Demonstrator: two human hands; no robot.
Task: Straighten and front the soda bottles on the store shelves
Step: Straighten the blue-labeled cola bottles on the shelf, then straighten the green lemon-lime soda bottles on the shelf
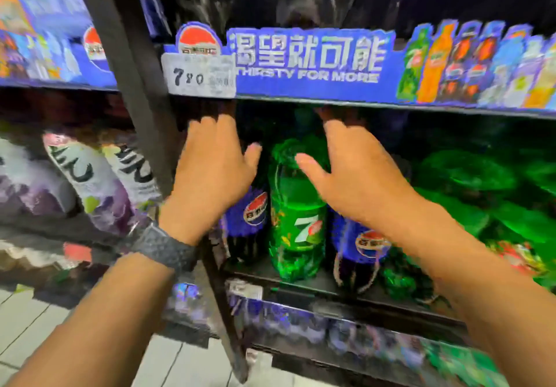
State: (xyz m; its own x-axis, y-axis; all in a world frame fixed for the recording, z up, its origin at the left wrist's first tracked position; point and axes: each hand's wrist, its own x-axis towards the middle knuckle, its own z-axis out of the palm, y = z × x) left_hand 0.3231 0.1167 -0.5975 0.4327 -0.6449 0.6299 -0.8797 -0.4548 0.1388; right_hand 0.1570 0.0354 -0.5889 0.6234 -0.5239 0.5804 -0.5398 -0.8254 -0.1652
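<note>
Green 7Up (296, 221) stands upright on the shelf (301, 286) right between your hands, long axis vertical, label facing you. Your left hand (213, 173) is in front of the left Pepsi (251, 215), and your right hand (358, 182) in front of the right Pepsi (361, 248). Both reach far and up toward the bottle tops.

On each hand the fingers (207, 127) lie straight and close together, with the thumb splayed inward toward the 7Up. The right thumb crosses in front of its shoulder. The fingertips are lost in blur and shadow under the banner (301, 55), so you cannot tell whether they touch a cap. Neither hand visibly holds anything.

Both hands look about equally near the 7Up, one on each flank, so either could turn or draw it.

Headroom looks tight because the upper shelf edge sits just over the tops, so sliding seems safer than lifting. The post (141, 100) stands just left of the left Pepsi, and more green bottles crowd the right. A bare strip of shelf on the near side leaves room to pull bottles forward.
</note>
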